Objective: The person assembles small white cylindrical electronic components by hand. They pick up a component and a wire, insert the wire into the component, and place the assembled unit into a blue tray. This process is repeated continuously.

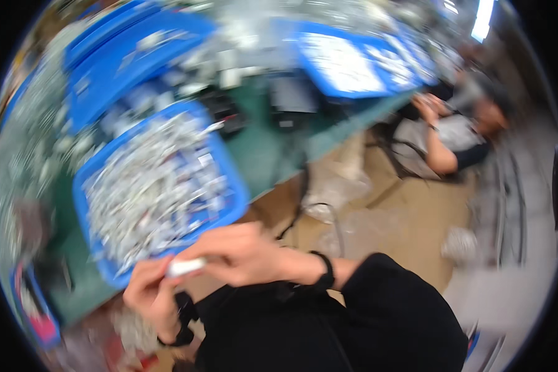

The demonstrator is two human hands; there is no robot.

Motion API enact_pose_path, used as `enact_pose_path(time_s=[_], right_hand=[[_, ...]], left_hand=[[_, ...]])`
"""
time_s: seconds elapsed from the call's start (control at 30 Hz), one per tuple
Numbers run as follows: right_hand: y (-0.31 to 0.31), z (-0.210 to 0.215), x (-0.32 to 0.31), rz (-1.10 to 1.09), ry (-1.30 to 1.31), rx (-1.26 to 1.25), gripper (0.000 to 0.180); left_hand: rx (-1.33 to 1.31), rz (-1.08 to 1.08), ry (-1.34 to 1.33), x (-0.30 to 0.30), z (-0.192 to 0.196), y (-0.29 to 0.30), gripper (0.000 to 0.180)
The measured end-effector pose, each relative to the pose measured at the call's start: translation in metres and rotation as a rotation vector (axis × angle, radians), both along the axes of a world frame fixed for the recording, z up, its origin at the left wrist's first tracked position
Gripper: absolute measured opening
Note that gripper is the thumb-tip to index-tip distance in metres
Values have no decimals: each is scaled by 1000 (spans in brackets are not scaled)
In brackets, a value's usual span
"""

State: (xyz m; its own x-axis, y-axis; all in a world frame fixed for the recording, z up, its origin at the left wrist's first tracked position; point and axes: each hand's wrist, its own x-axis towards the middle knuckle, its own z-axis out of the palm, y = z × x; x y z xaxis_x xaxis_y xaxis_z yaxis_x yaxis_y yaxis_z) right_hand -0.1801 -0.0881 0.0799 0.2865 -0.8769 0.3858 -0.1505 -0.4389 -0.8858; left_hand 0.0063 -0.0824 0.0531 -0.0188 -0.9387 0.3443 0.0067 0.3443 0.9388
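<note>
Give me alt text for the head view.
The left hand and right hand hold a small white piece by a blue tray of pale parts on a green table. Another person is at right.

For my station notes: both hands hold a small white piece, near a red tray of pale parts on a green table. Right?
No: the tray is blue, not red, as the head view shows. Left hand and right hand do hold a small white piece, near that tray of pale parts on a green table.
</note>
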Motion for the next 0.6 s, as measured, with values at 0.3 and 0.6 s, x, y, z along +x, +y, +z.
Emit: enact_pose_path(time_s=[0.3,0.6], right_hand=[[5,25,1,3,-209,164,25],[13,26,-45,-102,-105,107,25]], left_hand=[[37,-60,257,-21,43,6,29],[12,-153,144,-56,41,-4,27]])
